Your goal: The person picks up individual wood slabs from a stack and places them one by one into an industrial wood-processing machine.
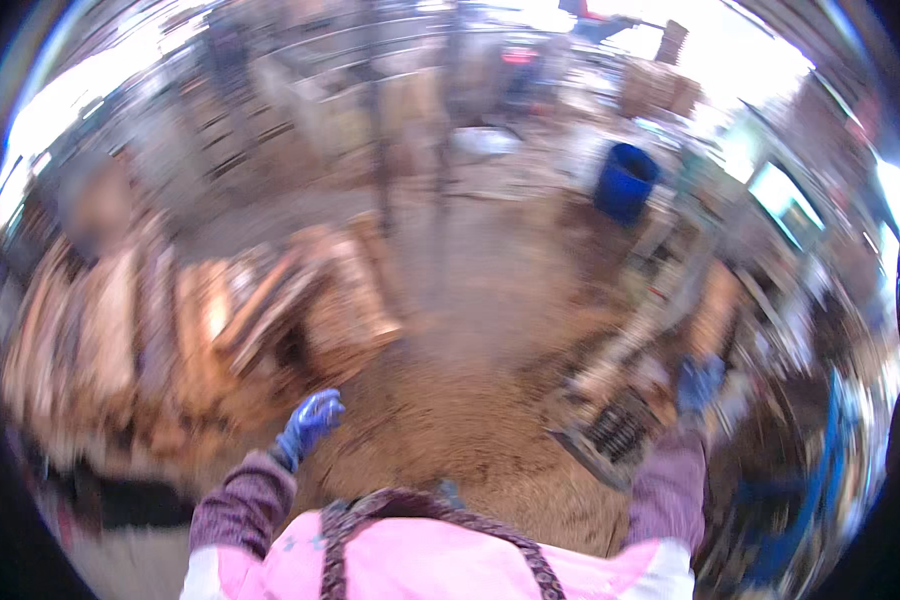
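Both my hands wear blue gloves, and the picture is smeared by motion. My left hand [313, 420] hangs over the brown ground, its fingers loosely apart with nothing seen in them. It is nearest to the stacked wooden boards [315, 290] on the left. Out to the right, my right hand [700, 382] is closed at the lower end of a brown wooden board [715, 308], which points away from me. Its fingers are blurred against the wood. Just left of that hand sits a dark slotted metal piece [620, 430] in a frame.
Brown, sawdust-like litter covers the ground [450, 420]. A blue barrel [626, 183] stands farther off at the right. Two dark upright posts [440, 130] rise ahead. Blue metal framing [820, 470] is close on my right. More stacked wood [660, 90] lies at the back.
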The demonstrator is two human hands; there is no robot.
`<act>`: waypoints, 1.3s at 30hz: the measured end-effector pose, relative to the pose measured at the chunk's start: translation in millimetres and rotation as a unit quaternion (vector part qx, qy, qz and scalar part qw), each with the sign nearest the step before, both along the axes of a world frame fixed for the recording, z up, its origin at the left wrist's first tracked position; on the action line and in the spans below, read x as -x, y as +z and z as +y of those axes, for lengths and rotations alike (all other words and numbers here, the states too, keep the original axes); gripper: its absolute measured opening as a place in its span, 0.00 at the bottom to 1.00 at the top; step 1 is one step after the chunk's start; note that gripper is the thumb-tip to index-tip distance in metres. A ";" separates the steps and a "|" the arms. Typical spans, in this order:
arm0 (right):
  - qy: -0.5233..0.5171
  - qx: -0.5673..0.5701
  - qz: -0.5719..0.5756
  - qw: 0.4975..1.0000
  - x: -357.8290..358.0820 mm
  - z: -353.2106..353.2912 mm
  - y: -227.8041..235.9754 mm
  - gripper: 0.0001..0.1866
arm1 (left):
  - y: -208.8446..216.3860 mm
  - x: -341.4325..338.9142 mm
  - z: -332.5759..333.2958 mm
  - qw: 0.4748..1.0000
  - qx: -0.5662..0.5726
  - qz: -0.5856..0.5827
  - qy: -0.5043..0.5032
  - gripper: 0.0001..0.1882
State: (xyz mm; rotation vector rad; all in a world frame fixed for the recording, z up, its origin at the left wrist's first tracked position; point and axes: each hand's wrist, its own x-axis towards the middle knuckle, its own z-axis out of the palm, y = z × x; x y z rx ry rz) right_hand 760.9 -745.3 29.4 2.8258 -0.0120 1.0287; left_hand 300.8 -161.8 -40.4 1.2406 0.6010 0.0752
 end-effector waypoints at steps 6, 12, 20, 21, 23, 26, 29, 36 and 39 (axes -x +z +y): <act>0.376 -0.380 0.253 0.806 151.9 260.5 -56.0 0.27 | 23.0 164.8 146.3 0.861 0.104 0.009 0.498 0.52; 0.626 -0.365 0.588 0.358 341.8 564.2 1.6 0.28 | 79.6 294.6 255.2 0.688 0.036 -0.134 0.712 0.45; 0.484 -0.343 0.802 0.066 508.4 850.6 -25.6 0.31 | 122.5 254.4 290.8 0.790 0.174 -0.293 0.510 0.19; 0.534 -0.338 0.770 0.086 515.6 876.8 -40.0 0.29 | 125.8 264.5 287.8 0.830 0.143 -0.236 0.486 0.21; 0.683 -0.297 0.646 0.167 522.5 907.2 -47.0 0.26 | 120.6 264.9 284.8 0.849 0.028 -0.060 0.524 0.23; 0.505 -0.396 0.765 0.057 524.9 904.2 1.8 0.23 | 108.3 272.9 296.5 0.854 -0.047 -0.173 0.489 0.27; 0.439 -0.393 0.800 0.112 508.4 864.7 100.6 0.25 | 107.3 259.7 307.2 0.828 0.197 -0.442 0.285 0.30; 0.284 -0.572 0.756 0.143 451.9 651.3 57.4 0.29 | 141.3 89.0 267.8 0.732 0.414 -0.538 0.052 0.34; 0.388 -0.431 0.765 0.281 394.3 580.8 9.5 0.27 | 109.9 17.1 218.4 0.807 0.403 -0.425 0.077 0.28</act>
